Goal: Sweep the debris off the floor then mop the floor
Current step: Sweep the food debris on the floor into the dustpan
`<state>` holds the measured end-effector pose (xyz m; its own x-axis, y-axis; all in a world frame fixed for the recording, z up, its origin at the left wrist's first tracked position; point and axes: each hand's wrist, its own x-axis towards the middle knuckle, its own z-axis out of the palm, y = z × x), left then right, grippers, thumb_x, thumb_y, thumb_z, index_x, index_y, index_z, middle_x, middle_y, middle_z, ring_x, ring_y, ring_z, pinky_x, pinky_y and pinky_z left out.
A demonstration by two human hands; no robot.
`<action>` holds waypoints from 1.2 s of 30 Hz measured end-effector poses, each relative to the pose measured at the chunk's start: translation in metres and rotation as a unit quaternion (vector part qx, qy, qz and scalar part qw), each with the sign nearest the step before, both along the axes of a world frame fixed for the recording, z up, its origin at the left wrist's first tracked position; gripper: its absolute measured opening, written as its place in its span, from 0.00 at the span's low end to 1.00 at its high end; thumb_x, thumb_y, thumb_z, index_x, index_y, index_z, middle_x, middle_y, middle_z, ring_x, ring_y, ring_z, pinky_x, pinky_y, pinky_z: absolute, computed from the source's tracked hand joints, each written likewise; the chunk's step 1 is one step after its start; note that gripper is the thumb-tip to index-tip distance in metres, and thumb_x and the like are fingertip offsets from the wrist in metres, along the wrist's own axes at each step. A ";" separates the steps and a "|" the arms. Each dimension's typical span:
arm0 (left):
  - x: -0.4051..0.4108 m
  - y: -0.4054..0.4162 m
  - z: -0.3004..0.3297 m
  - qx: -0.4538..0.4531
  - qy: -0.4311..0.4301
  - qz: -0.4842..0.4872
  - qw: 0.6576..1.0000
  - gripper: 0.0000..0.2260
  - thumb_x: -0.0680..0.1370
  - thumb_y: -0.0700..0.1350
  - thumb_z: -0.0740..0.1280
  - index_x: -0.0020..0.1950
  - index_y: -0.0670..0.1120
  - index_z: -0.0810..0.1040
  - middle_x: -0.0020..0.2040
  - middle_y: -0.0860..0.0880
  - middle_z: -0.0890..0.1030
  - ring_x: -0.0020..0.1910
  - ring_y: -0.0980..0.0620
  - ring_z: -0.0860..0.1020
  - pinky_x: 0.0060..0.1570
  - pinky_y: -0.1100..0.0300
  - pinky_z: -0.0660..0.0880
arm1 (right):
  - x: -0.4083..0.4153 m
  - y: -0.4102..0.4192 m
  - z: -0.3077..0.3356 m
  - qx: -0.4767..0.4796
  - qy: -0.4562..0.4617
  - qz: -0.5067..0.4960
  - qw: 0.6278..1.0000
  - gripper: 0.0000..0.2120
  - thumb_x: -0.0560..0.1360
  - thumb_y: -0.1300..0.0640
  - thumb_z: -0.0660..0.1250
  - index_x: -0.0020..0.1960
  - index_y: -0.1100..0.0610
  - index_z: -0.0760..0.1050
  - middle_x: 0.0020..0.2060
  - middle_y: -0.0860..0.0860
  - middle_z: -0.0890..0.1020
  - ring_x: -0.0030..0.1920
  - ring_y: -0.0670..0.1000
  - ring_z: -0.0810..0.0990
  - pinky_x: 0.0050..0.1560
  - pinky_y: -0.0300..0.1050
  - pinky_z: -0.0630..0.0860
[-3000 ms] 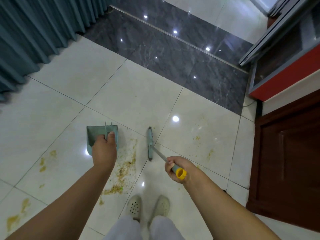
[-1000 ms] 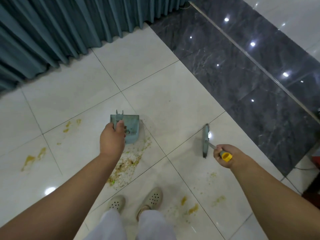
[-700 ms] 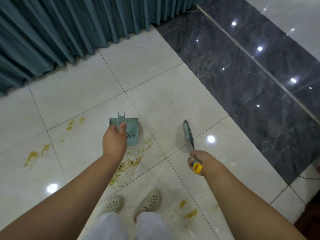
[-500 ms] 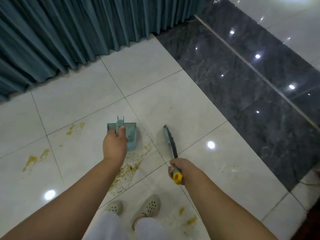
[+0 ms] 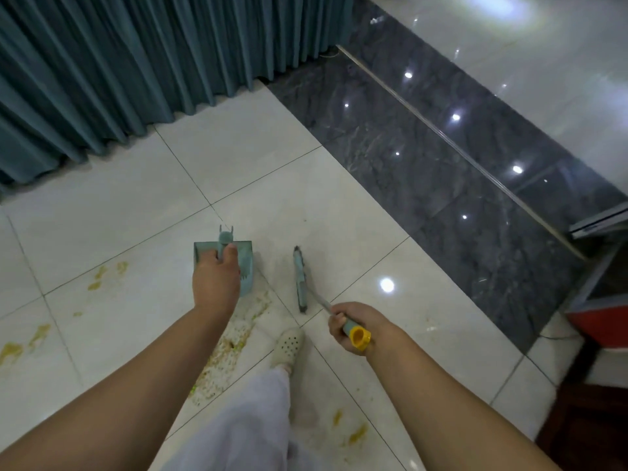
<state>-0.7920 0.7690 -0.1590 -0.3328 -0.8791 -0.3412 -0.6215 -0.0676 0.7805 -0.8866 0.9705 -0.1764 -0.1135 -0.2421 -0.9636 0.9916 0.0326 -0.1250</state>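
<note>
My left hand grips the handle of a teal dustpan that stands on the pale tiled floor. To its right, my right hand holds the yellow-capped handle of a teal broom, whose narrow head rests on the floor about a hand's width from the dustpan. A trail of yellowish-green debris runs from the dustpan's mouth back toward my feet. More yellow smears lie at the left, the far left and bottom centre.
Teal curtains hang along the back left. A dark marble strip with a metal rail crosses the right side. A red cabinet base and a dark wooden door stand at the right edge. My shoe is beside the debris.
The broom swept leftward from the right toward the dustpan, then its head swung upright beside the pan. My view shifted from the door side to the curtain side; one foot stepped forward.
</note>
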 end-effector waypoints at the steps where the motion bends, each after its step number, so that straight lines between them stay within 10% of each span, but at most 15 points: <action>1: -0.007 0.003 0.001 0.004 0.003 -0.004 1.000 0.17 0.81 0.52 0.57 0.47 0.38 0.74 0.43 0.40 0.77 0.44 0.41 0.77 0.46 0.49 0.75 | -0.006 0.005 0.001 0.003 0.007 -0.017 1.000 0.05 0.79 0.67 0.56 0.45 0.64 0.67 0.30 0.53 0.65 0.13 0.46 0.65 0.14 0.31 0.66; 20: -0.197 -0.022 -0.036 0.096 0.051 0.007 0.994 0.19 0.80 0.56 0.57 0.44 0.40 0.72 0.37 0.45 0.75 0.32 0.49 0.72 0.32 0.59 0.68 | -0.255 0.029 -0.018 0.132 0.088 -0.089 0.983 0.06 0.79 0.62 0.58 0.45 0.64 0.66 0.35 0.55 0.69 0.13 0.45 0.65 0.16 0.29 0.66; 36: -0.296 -0.059 -0.032 0.051 0.031 0.034 0.998 0.16 0.81 0.52 0.56 0.48 0.40 0.73 0.42 0.45 0.77 0.42 0.46 0.76 0.42 0.54 0.73 | -0.252 -0.081 -0.039 0.161 -0.015 0.187 0.969 0.06 0.80 0.61 0.60 0.46 0.64 0.69 0.29 0.54 0.70 0.21 0.46 0.66 0.18 0.32 0.67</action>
